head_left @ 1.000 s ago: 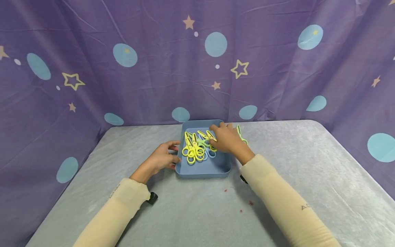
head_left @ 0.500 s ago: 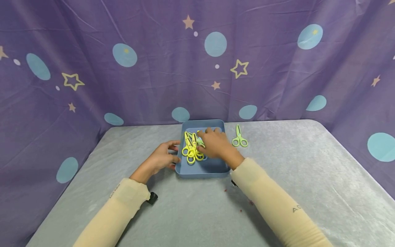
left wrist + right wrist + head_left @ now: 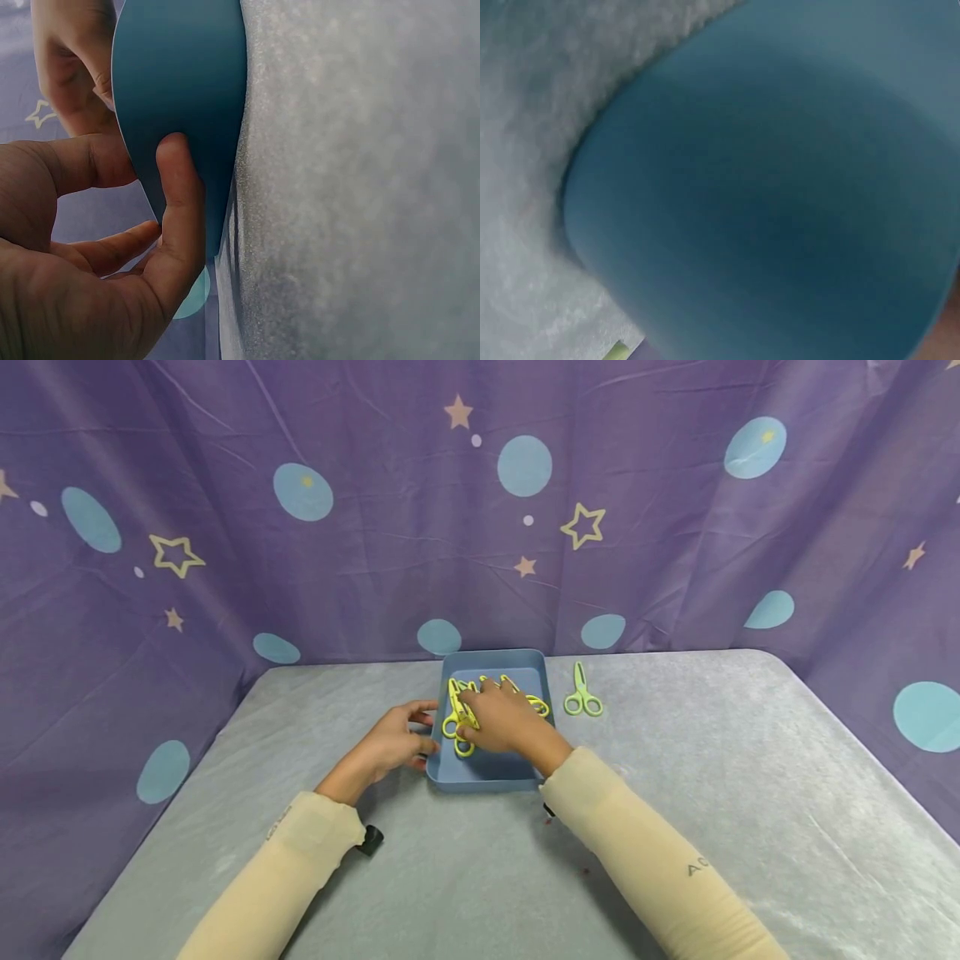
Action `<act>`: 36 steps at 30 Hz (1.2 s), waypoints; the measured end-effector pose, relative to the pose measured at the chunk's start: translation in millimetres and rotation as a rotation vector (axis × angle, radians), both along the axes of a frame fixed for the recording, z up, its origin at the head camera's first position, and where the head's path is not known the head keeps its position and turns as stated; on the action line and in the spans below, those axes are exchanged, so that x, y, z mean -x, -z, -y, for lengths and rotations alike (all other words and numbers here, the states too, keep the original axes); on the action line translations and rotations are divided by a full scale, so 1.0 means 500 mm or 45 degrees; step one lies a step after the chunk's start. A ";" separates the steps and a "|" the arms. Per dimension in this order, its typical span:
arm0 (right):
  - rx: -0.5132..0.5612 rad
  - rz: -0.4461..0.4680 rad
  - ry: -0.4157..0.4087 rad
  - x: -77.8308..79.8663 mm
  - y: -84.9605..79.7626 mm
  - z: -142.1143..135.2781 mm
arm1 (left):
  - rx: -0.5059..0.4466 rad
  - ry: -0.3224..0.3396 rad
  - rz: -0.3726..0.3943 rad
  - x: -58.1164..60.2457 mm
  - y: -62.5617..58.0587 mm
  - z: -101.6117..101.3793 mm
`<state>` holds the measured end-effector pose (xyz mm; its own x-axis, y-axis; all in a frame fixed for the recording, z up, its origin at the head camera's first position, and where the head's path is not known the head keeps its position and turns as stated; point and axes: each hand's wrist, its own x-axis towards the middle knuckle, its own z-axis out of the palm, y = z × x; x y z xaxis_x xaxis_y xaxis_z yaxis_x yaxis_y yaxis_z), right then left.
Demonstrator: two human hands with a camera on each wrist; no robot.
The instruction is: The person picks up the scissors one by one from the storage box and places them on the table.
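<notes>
A blue tray (image 3: pixel 487 777) stands on the table with several pairs of scissors inside, mostly yellow ones. My left hand (image 3: pixel 390 742) holds the tray's left wall. In the left wrist view, a finger presses the blue wall (image 3: pixel 184 82) from outside while other digits reach its rim. Inside the tray, my right hand (image 3: pixel 501 717) is over the pile, fingers curled around a yellow pair of scissors (image 3: pixel 471 717) and partly hiding it. Right of the hand, yellow scissors handles (image 3: pixel 537 704) show. The right wrist view is mostly filled by the tray wall (image 3: pixel 750 195).
Green scissors (image 3: pixel 582 695) lie on the grey table (image 3: pixel 712 760) just right of the tray. A purple patterned curtain (image 3: pixel 375 568) hangs behind the table's far edge. A small red mark (image 3: pixel 587 871) is on the tabletop.
My right hand has moved left across the tray, from the right-hand scissors to the left-hand ones. Yellow handles now show farther right in the tray. The left hand stays in place.
</notes>
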<state>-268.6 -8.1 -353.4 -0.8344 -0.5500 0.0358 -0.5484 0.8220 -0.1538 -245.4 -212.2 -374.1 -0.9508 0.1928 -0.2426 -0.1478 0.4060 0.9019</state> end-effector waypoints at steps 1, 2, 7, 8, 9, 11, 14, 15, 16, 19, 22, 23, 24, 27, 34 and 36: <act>-0.006 0.000 -0.002 0.000 0.002 0.003 | 0.001 0.005 -0.004 0.001 0.000 0.000; -0.009 0.003 -0.003 -0.001 0.003 0.005 | 0.000 0.003 -0.004 0.001 0.001 0.000; -0.018 0.026 0.002 -0.005 0.011 0.017 | 0.003 0.018 -0.009 0.001 0.001 0.002; -0.016 0.032 0.005 -0.006 0.012 0.019 | 0.003 0.015 -0.007 0.001 0.001 0.002; -0.017 0.034 0.005 -0.006 0.014 0.021 | 0.004 0.022 -0.009 0.001 0.001 0.002; -0.014 0.043 0.009 -0.007 0.017 0.025 | 0.004 0.019 -0.007 0.001 0.001 0.003; -0.020 0.038 0.004 -0.008 0.020 0.029 | 0.000 0.017 -0.003 0.001 0.001 0.003; -0.023 0.035 0.001 -0.008 0.020 0.030 | -0.001 0.017 -0.002 0.001 0.001 0.003; -0.025 0.034 -0.002 -0.008 0.021 0.030 | -0.002 0.014 0.000 0.002 0.001 0.003; -0.037 0.025 -0.002 -0.009 0.022 0.032 | -0.004 0.015 0.000 0.002 0.000 0.003; -0.045 0.035 0.018 -0.010 0.022 0.034 | -0.004 0.014 -0.002 0.001 0.000 0.003; -0.049 0.040 0.027 -0.010 0.022 0.034 | -0.006 0.014 -0.002 0.001 -0.001 0.002; -0.054 0.044 0.037 -0.010 0.022 0.035 | -0.007 0.014 -0.002 0.001 -0.002 0.002; -0.079 0.056 0.058 -0.009 0.022 0.038 | -0.008 0.016 -0.002 -0.001 -0.004 0.001; -0.101 0.065 0.073 -0.001 0.024 0.046 | -0.007 0.017 0.002 -0.003 -0.005 -0.001; -0.097 0.083 0.096 -0.001 0.022 0.048 | -0.005 0.017 0.005 -0.003 -0.004 0.000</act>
